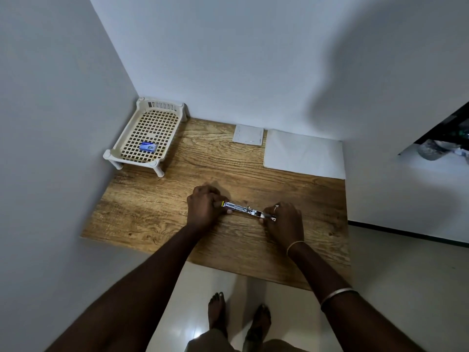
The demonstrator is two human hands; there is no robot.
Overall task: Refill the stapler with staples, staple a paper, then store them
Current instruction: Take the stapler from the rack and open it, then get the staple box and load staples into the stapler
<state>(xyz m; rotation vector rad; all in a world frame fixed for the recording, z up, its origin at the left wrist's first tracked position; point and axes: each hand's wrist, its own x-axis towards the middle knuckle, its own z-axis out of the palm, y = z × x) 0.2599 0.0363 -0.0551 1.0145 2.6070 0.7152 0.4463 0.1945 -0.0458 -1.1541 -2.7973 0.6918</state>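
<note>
Grips the yellow-tipped end of the stapler [245, 210] with the left hand [203, 207], fingers curled round it. Pinches the opposite metal end with the right hand [285, 219], fingers bent over it. Lies opened out flat across the middle of the wooden table [157, 212], stretched between both hands with the steel channel upward. Looks like the refill step, with the magazine exposed; cannot tell loaded from empty at this size.

To do it well:

- Pin the left end down firmly to stop any rocking.
- Draw the spring pusher fully back with the right fingers and hold it clear of the channel.
- Mind the spring, likely to snap forward onto fingertips.
- Fetch a strip from the blue staple box [147, 146], well apart in the cream lattice tray [108, 155] at the far left corner.
- Seat it legs downward, flush in the channel, then close until latched.
- Leave the small paper [248, 134] and the large white sheet [304, 153] by the far wall for the stapling afterwards.
</note>
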